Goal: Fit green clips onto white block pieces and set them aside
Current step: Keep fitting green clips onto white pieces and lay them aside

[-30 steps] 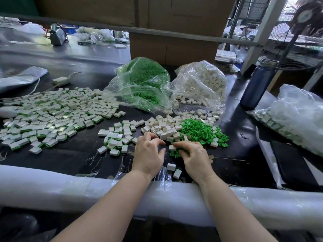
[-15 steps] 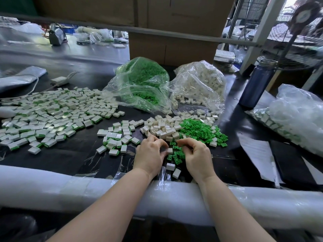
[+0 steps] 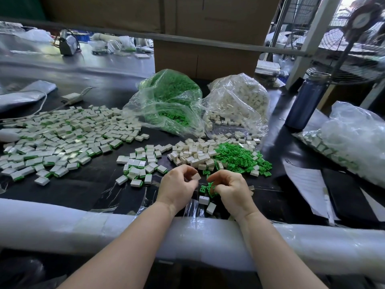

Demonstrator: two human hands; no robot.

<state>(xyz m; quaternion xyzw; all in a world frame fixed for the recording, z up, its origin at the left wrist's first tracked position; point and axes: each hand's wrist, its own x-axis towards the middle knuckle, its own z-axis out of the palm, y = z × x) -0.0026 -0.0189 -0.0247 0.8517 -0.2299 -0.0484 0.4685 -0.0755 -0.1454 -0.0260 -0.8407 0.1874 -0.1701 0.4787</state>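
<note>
Far left lies my spread of finished pieces [image 3: 62, 140]. My left hand [image 3: 177, 188] pinches a white block [image 3: 195, 176] at its fingertips, held above the table [image 3: 83, 188]. My right hand [image 3: 231, 189] curls its fingers over green clips [image 3: 210, 187], just beside the block.

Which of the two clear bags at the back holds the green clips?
The left bag, beside the heap of finished pieces. Its contents show green through the plastic, while the right bag holds only white blocks.
</note>
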